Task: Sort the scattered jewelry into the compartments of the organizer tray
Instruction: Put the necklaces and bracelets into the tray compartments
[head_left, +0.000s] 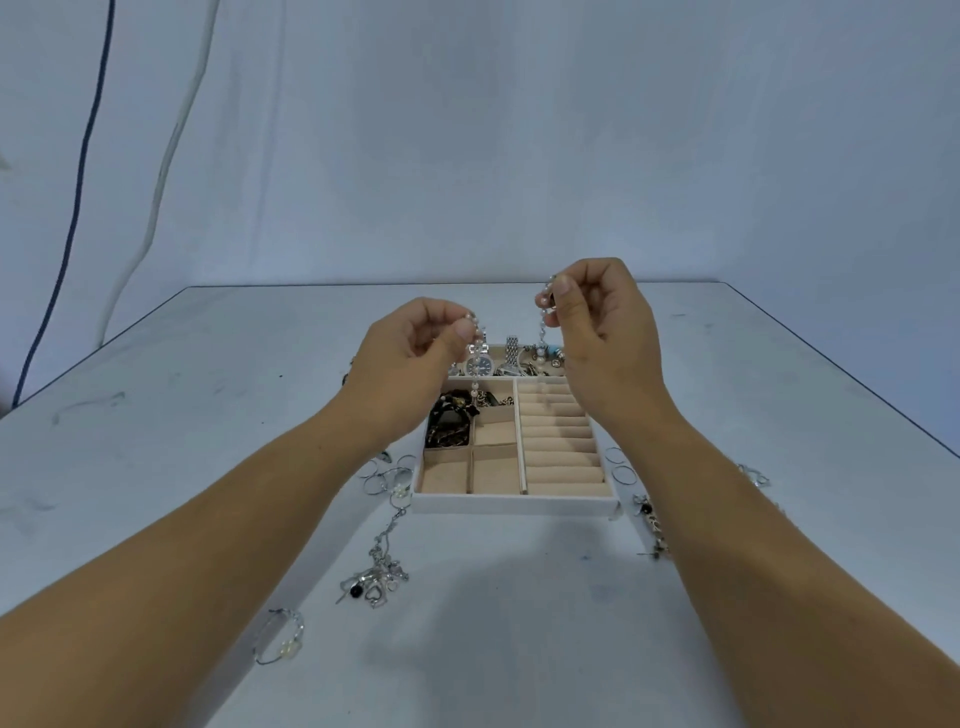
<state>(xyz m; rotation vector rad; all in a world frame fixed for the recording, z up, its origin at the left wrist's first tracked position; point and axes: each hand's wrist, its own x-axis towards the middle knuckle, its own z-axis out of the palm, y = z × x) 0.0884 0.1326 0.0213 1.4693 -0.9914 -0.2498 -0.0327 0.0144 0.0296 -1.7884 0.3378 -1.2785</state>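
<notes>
The middle of the pearl strand is lost against the organizer tray, so its lower run cannot be traced. The tray's far left corner is covered by the left hand, and its far right corner by the right hand. A beaded chain at lower right is partly hidden by the right forearm. This forearm and the left forearm are cut off at the frame's lower corners. The heap in the far compartment is too small to be told apart.

left hand bare | right hand bare | left forearm bare | right forearm bare | thumbnails short
</notes>
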